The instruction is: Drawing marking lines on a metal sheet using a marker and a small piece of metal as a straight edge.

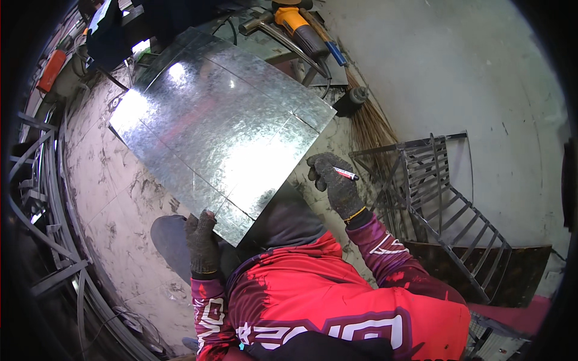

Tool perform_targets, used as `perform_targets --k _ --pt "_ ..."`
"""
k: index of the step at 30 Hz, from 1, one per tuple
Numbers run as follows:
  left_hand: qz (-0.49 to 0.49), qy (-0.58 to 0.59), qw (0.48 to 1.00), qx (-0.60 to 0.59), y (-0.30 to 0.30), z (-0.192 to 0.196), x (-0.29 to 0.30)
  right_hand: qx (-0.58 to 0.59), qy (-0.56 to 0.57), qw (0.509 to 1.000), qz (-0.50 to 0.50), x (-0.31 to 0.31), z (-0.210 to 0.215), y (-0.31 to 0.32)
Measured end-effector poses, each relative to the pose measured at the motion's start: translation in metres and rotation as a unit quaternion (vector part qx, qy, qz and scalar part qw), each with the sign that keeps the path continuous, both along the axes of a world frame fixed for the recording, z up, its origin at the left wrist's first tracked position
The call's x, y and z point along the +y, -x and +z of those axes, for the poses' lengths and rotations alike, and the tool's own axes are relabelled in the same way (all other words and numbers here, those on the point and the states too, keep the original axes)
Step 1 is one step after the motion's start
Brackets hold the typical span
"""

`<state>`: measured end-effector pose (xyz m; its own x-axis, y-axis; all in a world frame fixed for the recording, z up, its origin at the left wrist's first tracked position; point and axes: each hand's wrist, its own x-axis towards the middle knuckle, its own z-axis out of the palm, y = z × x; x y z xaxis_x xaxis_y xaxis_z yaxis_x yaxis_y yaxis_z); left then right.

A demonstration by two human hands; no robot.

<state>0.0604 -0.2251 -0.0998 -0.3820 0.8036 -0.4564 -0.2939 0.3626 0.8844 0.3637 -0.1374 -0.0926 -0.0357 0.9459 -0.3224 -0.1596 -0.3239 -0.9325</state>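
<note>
A large shiny galvanized metal sheet (223, 126) lies tilted across the stained floor in front of me. My left hand (201, 240), in a dark knit glove, grips the sheet's near corner edge. My right hand (334, 180), gloved too, is raised beside the sheet's right edge and holds a white and red marker pen (346, 174). Thin straight lines run across the sheet. My red patterned sleeves fill the lower middle of the view.
A yellow power tool (298, 27) and a blue-handled tool (330, 45) lie beyond the sheet's far edge. A straw broom (370, 123) and a dark metal grille frame (445, 198) stand at the right. Bent metal bars (42, 198) curve along the left.
</note>
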Motion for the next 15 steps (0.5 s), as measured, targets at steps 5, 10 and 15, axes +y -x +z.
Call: perform_targets --k 5,10,15 --pt "-0.057 -0.034 0.992 0.110 0.010 -0.015 -0.006 -0.032 -0.019 0.999 0.021 0.001 -0.002 -0.009" --pt "-0.045 -0.025 0.996 0.067 0.007 -0.009 -0.005 -0.025 0.022 0.999 0.023 0.003 -0.009 -0.004" --pt "-0.241 -0.180 0.737 0.606 0.012 -0.007 -0.003 -0.059 -0.048 0.996 0.047 0.005 -0.026 -0.008"
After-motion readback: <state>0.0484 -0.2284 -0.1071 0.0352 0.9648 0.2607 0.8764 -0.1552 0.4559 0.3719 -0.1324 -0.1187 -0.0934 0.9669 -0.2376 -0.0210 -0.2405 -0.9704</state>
